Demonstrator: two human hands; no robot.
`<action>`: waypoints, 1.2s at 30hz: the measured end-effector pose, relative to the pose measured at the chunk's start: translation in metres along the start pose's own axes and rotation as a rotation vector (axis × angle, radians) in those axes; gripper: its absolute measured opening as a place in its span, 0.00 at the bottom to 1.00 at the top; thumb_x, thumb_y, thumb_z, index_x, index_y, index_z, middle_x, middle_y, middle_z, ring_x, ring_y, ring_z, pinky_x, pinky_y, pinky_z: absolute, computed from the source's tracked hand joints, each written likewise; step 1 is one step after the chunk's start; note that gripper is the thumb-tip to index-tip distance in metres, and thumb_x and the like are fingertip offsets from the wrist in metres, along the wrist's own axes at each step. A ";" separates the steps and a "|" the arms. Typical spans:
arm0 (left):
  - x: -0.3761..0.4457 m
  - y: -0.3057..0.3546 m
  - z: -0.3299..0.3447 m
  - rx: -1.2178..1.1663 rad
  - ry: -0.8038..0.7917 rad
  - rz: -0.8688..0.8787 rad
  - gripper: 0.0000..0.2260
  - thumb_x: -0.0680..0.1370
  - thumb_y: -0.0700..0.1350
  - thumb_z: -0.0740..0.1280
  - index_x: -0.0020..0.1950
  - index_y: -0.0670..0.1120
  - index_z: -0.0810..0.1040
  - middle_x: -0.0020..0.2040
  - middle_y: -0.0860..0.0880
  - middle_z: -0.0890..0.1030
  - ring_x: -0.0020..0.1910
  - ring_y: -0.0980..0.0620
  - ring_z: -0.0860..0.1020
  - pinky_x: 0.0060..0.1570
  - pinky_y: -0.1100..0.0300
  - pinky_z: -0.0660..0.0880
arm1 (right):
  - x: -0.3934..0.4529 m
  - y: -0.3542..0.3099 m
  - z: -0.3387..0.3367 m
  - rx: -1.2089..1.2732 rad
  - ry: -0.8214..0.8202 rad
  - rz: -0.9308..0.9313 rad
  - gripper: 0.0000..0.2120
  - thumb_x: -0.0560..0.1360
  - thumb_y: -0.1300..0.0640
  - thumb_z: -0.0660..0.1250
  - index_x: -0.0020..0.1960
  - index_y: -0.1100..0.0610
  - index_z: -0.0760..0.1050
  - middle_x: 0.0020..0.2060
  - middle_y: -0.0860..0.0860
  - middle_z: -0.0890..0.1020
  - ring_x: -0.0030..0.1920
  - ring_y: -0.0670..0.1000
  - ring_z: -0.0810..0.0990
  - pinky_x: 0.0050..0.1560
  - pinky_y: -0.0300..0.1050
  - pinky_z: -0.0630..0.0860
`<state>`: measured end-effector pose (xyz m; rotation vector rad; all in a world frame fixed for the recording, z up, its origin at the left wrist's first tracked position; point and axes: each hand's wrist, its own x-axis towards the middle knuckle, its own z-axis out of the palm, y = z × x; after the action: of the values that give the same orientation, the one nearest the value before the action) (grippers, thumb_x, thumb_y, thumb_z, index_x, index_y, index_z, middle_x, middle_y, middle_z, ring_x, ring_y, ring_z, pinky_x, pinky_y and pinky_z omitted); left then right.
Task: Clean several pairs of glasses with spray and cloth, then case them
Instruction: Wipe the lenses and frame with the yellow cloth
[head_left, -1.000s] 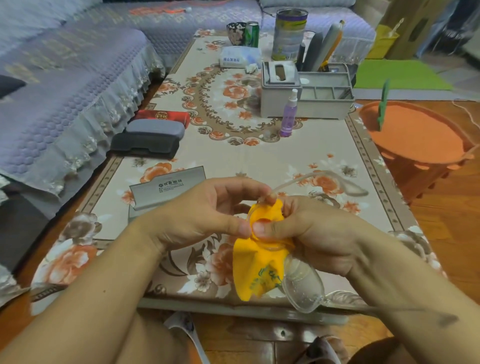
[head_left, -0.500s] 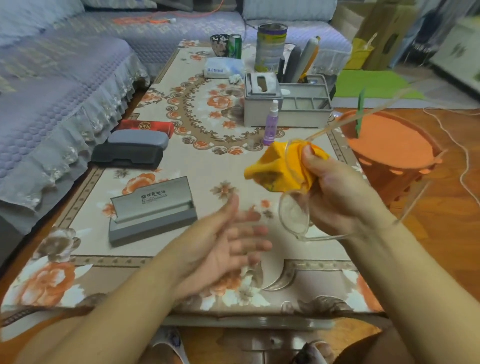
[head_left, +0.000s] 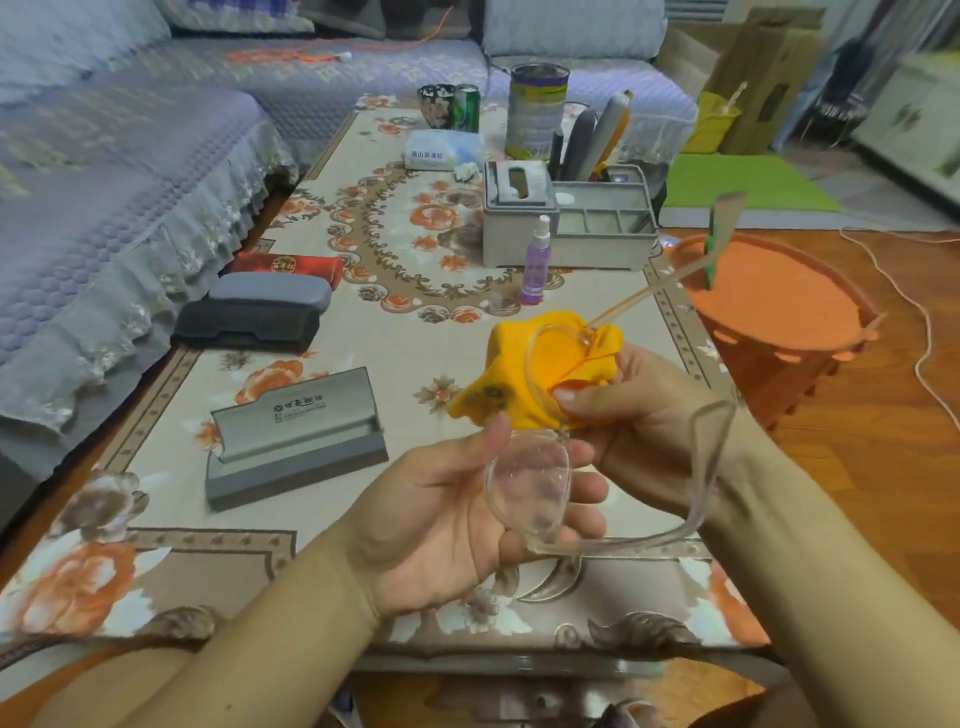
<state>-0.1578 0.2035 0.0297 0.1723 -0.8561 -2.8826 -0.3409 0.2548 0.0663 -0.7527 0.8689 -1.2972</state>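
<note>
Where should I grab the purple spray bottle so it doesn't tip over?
Grip the spray bottle around its purple middle, coming from the near side. It stands upright, tall and narrow, with the grey organizer close behind it. A judgement only.

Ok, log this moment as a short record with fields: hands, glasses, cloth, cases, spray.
left hand: open palm up, cupping the lower lens
right hand: pinching cloth and frame
glasses: clear frame, temples unfolded, held above the table
cloth: yellow, bunched round the upper lens
open case: grey, lying open on the table
closed cases: stacked by the sofa side
spray bottle: purple, upright, untouched
</note>
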 end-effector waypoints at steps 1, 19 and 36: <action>0.000 0.000 0.000 0.019 -0.008 -0.007 0.22 0.81 0.52 0.67 0.67 0.37 0.78 0.62 0.39 0.81 0.61 0.42 0.80 0.65 0.49 0.75 | -0.002 0.000 0.001 0.002 -0.009 0.005 0.32 0.63 0.66 0.78 0.53 0.81 0.63 0.44 0.64 0.66 0.34 0.61 0.68 0.40 0.48 0.69; 0.019 -0.005 0.011 0.169 0.506 0.193 0.21 0.81 0.53 0.54 0.43 0.37 0.75 0.33 0.41 0.76 0.19 0.48 0.68 0.31 0.55 0.51 | 0.012 0.027 0.015 -0.078 0.461 -0.218 0.15 0.84 0.56 0.61 0.52 0.68 0.78 0.41 0.61 0.82 0.38 0.56 0.81 0.38 0.46 0.79; 0.022 -0.011 0.015 0.065 0.589 0.098 0.19 0.78 0.51 0.57 0.39 0.37 0.75 0.31 0.40 0.75 0.14 0.52 0.62 0.22 0.65 0.53 | 0.022 0.042 0.018 -0.303 0.763 -0.191 0.20 0.73 0.40 0.70 0.42 0.58 0.80 0.37 0.60 0.83 0.33 0.62 0.79 0.37 0.56 0.75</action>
<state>-0.1824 0.2178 0.0346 0.8999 -0.8035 -2.4850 -0.3036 0.2384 0.0365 -0.5741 1.6636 -1.6779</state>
